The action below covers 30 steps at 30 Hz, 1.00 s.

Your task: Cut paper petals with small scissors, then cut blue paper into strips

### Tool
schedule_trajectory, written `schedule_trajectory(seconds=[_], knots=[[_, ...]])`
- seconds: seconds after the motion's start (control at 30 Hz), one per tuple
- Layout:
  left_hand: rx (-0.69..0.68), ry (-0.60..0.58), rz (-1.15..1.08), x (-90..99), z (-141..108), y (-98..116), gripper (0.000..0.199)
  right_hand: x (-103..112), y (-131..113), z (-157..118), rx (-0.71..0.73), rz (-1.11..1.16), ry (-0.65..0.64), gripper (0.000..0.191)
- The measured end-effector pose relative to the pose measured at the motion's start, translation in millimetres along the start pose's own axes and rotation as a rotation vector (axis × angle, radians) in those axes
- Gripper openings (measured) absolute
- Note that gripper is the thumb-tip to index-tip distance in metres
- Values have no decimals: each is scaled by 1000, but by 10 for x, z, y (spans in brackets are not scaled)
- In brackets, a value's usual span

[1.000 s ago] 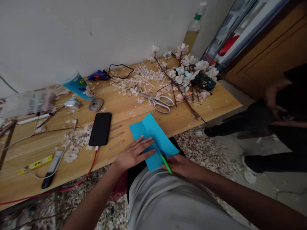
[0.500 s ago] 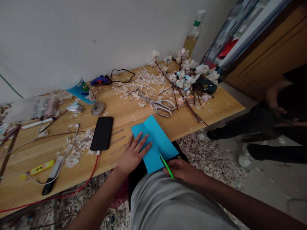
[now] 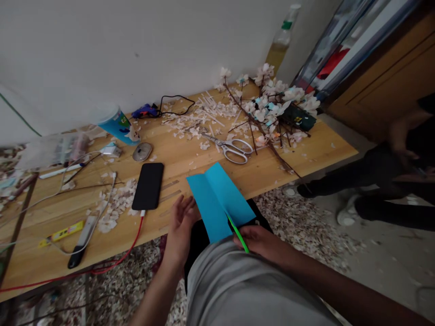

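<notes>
A creased sheet of blue paper (image 3: 207, 199) lies over my lap and the table's front edge, with a slit running from its near side along the fold. My right hand (image 3: 260, 240) is closed at the paper's near right edge on a slim bright green tool (image 3: 239, 235). Its dark tip meets the end of the slit; its exact kind cannot be made out. Beside the paper's left edge is my left hand (image 3: 182, 219), open, turned on its side with fingers loosely bent and holding nothing.
A black phone (image 3: 147, 186) on a red cable lies left of the paper. White-handled scissors (image 3: 236, 151), flowering branches (image 3: 272, 108) and scattered petals lie beyond it. A box cutter (image 3: 82, 241) and a blue cup (image 3: 118, 127) are at left. Another person's legs (image 3: 343, 174) are at right.
My left hand has lifted off the paper's left half and turned sideways at its edge. My right hand and the green tool look nearly unchanged; the view has shifted slightly.
</notes>
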<state>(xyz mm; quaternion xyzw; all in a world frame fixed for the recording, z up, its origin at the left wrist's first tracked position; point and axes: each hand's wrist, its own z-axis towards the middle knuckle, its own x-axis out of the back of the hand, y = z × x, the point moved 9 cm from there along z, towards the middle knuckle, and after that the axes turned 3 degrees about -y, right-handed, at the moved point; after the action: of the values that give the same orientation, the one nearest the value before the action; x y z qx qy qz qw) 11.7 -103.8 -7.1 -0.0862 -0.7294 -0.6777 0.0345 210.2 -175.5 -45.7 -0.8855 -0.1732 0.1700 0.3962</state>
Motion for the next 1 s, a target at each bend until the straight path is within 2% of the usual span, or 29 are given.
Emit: schedule_trajectory(seconds=[0.17,0.33,0.53,0.77,1.0], knots=[[262,116,-210,-35,108,-66,62,-2,4,-9,27,1,-3,44],[401,-29,-427,-337,164,-102,59,-6,10,-6,57,-24,-21,39],[439,-58,-313,-448,116,-238,45,-37,-40,-5,69,-1,-47,37],[466,-91,-323,-443,118,-200,46,-74,-13,-6,84,19,-76,37],[459,-111,-360,-436,134,-231,42,-91,48,84,86,34,-30,38]])
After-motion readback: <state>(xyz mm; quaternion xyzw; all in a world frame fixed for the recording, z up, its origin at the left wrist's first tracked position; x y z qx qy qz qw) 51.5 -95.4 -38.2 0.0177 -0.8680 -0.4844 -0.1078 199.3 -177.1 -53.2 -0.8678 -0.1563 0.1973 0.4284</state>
